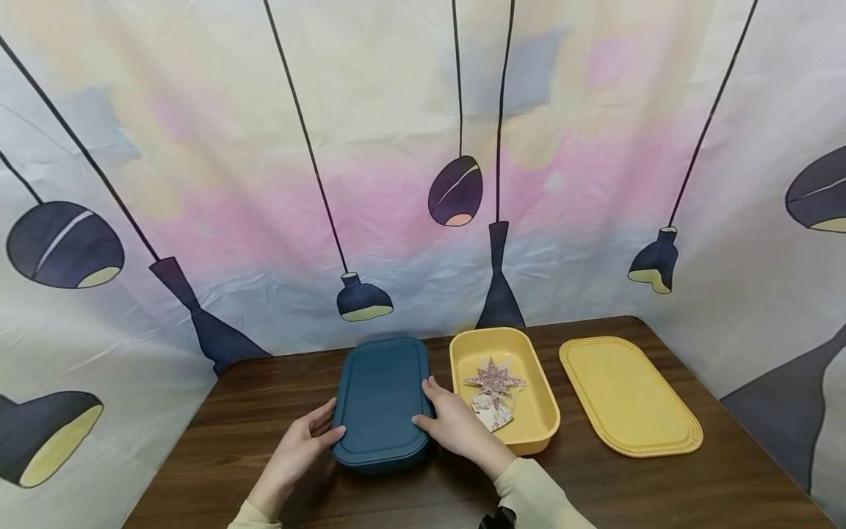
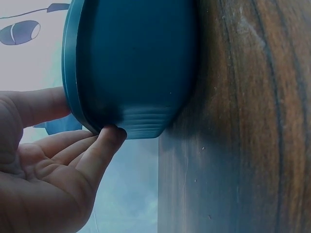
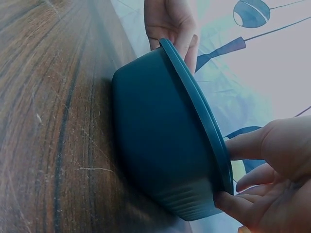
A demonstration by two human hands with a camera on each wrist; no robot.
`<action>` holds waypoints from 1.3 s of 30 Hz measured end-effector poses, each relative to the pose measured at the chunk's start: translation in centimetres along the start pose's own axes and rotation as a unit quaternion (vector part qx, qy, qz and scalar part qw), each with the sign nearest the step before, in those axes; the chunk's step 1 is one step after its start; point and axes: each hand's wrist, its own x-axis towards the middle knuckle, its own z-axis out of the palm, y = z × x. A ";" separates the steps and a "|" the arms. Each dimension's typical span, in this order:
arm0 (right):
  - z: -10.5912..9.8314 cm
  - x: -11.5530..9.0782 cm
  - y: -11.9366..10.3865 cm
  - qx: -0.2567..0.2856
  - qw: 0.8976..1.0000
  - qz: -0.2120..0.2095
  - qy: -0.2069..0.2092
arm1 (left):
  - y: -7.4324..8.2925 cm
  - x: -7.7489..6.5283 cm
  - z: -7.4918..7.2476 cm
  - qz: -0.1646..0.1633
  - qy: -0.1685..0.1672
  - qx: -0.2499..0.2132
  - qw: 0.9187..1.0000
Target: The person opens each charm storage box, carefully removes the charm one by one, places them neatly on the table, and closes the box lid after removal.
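Observation:
A dark blue rectangular box (image 3: 150,126) with rounded corners stands on the wooden table, its matching lid (image 1: 383,397) lying over the top. On the box's left side, my left hand (image 1: 297,444) holds the lid's edge; in the left wrist view its thumb and fingers lie on either side of the rim. My right hand (image 1: 457,422) pinches the lid's right edge. Just right of that hand sits an open yellow box (image 1: 489,342). Inside it are a glittery pink star (image 1: 494,378) and a pale patterned piece (image 1: 492,413), partly overlapping.
A flat yellow lid (image 1: 631,397) lies on the right part of the brown wooden table (image 1: 264,400). Behind the table hangs a pastel cloth (image 1: 396,191) printed with dark lamps.

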 end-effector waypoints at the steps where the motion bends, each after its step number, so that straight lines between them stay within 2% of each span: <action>1: 0.0 0.0 0.0 0.001 1.000 0.000 0.001 | 0.0 0.0 0.0 0.000 -0.001 0.000 1.000; 8: 0.4 0.1 0.0 0.019 1.000 0.005 -0.002 | 0.0 0.0 0.0 -0.014 0.000 0.002 1.000; 18: 0.5 -0.1 -0.2 0.018 1.000 0.007 -0.005 | -0.1 0.0 0.2 -0.028 0.007 0.015 0.999; 39: 0.3 -0.2 -0.2 0.029 1.000 -0.001 0.009 | 0.7 0.2 0.2 -0.014 0.012 0.048 0.999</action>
